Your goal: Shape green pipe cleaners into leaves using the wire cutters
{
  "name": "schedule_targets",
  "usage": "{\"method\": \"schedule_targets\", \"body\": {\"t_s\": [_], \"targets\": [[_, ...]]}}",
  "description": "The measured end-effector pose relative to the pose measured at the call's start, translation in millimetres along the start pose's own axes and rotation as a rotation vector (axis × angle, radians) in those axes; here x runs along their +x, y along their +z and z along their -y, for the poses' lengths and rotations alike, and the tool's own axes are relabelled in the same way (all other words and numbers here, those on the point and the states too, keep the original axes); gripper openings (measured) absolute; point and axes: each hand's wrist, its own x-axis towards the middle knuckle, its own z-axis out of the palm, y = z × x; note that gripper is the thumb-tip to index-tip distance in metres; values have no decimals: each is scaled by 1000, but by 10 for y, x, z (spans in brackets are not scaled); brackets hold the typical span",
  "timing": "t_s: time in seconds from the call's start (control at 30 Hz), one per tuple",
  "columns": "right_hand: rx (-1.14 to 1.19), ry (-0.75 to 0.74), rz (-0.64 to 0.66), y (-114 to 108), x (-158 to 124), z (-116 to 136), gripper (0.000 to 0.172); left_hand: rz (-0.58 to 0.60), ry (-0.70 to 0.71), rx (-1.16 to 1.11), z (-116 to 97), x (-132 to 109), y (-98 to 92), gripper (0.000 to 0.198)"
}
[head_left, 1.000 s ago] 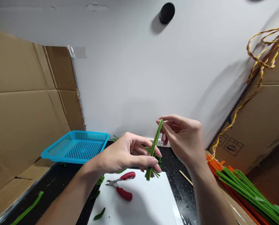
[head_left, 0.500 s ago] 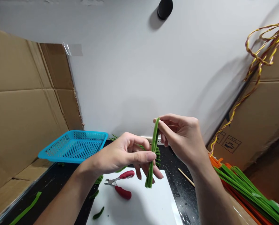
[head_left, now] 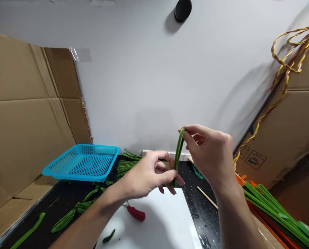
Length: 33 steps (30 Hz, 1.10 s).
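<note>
I hold a folded green pipe cleaner (head_left: 178, 152) upright between both hands above the black counter. My right hand (head_left: 208, 154) pinches its top bend with thumb and forefinger. Lower down, my left hand (head_left: 150, 174) is closed round its bottom end, just over the far edge of a white sheet (head_left: 167, 224). Red-handled cutters (head_left: 136, 212) lie on the sheet, partly hidden under my left forearm.
A blue perforated tray (head_left: 83, 162) sits at the left. Green pipe cleaner pieces (head_left: 75, 209) lie on the black counter (head_left: 54, 204), with a bundle (head_left: 127, 160) by the wall. Long green and orange pipe cleaners (head_left: 268, 207) pile at the right beside cardboard boxes. A wooden stick (head_left: 207, 197) lies nearby.
Both hands shifted right with the pipe cleaner, and my left hand slid down to its lower end. My forearm moved off the counter, uncovering green pieces and covering part of the cutters.
</note>
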Motion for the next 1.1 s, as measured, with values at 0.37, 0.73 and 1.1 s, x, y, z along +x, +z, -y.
{"method": "schedule_targets", "body": {"t_s": [0.37,0.73,1.1], "targets": [[317,-46,-130,-148,-37,92,8,197,-42,-159,31,-5,-145,42],[520,47,-98,-106,16,64,5,329,26,-218,162,35,20,36],[820,199,-26,27,37,-51,18,290,18,-186,89,-20,169,33]]}}
